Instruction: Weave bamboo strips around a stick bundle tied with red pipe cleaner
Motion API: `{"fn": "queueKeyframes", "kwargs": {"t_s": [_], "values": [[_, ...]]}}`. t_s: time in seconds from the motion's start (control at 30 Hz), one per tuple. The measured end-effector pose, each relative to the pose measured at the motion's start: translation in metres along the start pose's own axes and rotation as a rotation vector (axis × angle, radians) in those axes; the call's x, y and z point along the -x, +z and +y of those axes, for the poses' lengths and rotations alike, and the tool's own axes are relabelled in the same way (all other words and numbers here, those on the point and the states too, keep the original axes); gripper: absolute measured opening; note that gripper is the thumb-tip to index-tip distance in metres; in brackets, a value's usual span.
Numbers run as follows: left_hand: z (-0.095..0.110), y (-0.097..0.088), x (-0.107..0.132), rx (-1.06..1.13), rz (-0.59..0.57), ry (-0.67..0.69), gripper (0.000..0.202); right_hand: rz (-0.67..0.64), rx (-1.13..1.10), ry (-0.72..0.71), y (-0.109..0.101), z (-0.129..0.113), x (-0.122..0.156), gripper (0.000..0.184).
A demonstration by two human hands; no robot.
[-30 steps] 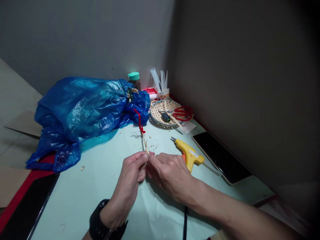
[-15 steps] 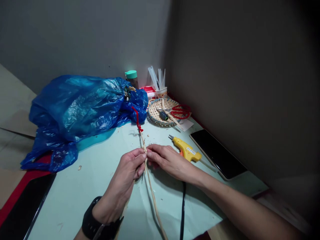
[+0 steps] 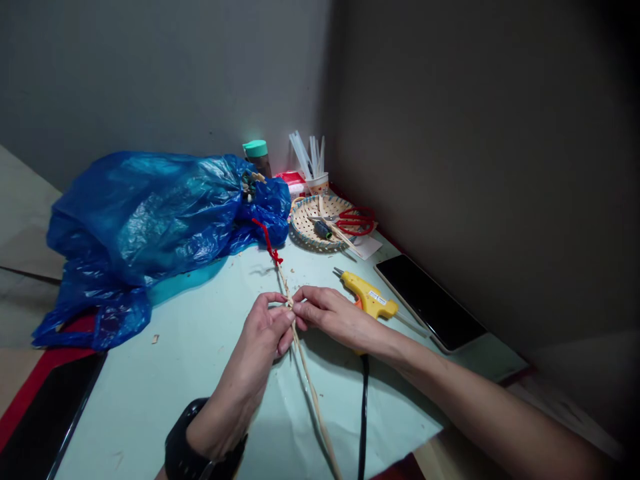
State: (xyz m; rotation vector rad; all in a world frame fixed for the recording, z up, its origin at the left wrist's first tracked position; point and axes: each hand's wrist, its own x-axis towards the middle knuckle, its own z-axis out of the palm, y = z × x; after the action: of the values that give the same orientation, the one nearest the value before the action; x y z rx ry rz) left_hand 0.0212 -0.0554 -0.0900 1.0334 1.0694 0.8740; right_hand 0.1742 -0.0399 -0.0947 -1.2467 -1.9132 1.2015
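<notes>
Between my two hands runs a pale braided cord (image 3: 283,279), its far end tied with a red fuzzy tie (image 3: 270,245). My left hand (image 3: 267,327) pinches the braid from the left, thumb against fingers. From the right, my right hand (image 3: 325,312) pinches the same spot, its fingertips almost touching the left thumb. Loose pale strands (image 3: 314,403) trail from the pinch toward the near table edge. Just beyond my right hand lies a yellow glue gun (image 3: 367,295), partly covered by my wrist. The exact grip of each finger on the strands is partly hidden.
A blue plastic bag (image 3: 145,220) fills the left back. A woven basket (image 3: 300,230) holds red-handled scissors (image 3: 356,221) and a dark spool (image 3: 323,230). Behind it stand a cup of glue sticks (image 3: 319,185) and a jar (image 3: 258,157). A phone (image 3: 430,300) lies right; a black cable (image 3: 364,413) runs forward.
The view has shifted slightly. My left fingers have opened up a little around the braid, with the index finger more raised. Both hands stay at the same part of the cord.
</notes>
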Motion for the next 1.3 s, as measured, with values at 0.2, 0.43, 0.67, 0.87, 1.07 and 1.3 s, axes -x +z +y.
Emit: {"fn": "queueKeyframes", "kwargs": {"t_s": [0.2, 0.43, 0.67, 0.87, 1.07, 1.3], "values": [[0.001, -0.004, 0.000, -0.260, -0.030, 0.012, 0.024, 0.073, 0.002, 0.009, 0.002, 0.003, -0.001, 0.023], [0.019, -0.013, 0.007, -0.781, 0.077, 0.114, 0.021, 0.067, -0.094, 0.013, 0.007, 0.003, 0.002, 0.019], [0.029, -0.008, 0.017, -0.891, 0.116, 0.083, 0.025, 0.094, -0.122, -0.010, 0.007, 0.001, 0.000, 0.016], [0.010, 0.016, 0.024, -1.170, 0.126, 0.224, 0.025, 0.049, -0.381, 0.103, 0.009, 0.007, -0.003, 0.015], [0.005, 0.022, 0.028, -1.251, 0.042, 0.305, 0.027, 0.032, -0.590, 0.158, 0.008, 0.006, -0.003, 0.015], [0.032, -0.015, 0.010, -0.603, 0.118, 0.103, 0.029, 0.077, -0.674, 0.188, -0.001, 0.001, -0.001, 0.017]]}}
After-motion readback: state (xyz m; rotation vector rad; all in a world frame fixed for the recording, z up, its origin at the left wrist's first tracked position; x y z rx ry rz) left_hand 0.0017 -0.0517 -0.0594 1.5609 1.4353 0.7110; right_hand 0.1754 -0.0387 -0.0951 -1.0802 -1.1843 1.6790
